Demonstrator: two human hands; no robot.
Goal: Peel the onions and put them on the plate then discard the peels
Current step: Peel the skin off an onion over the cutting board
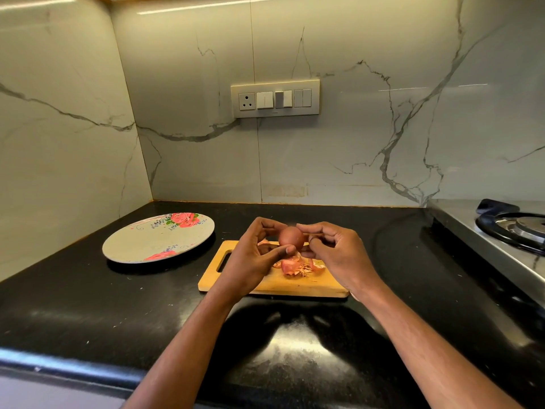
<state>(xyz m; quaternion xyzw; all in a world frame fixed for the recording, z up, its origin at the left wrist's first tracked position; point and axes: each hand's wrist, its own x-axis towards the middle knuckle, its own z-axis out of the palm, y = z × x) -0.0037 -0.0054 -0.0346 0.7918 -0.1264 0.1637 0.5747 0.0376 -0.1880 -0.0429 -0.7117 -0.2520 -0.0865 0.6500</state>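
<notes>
Both hands [253, 255] [333, 249] gripping onion [291, 237], peels [298, 267] below

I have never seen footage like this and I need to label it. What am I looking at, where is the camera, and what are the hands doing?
There is no machine here: these are a person's two bare hands, filmed by one wide-angle camera worn on the head, looking forward and down. The left hand and right hand together hold a reddish onion above a wooden cutting board. Loose peels lie on the board. A flowered plate sits to the left on the black counter, with no onion on it. A gas stove is at the right edge.
</notes>
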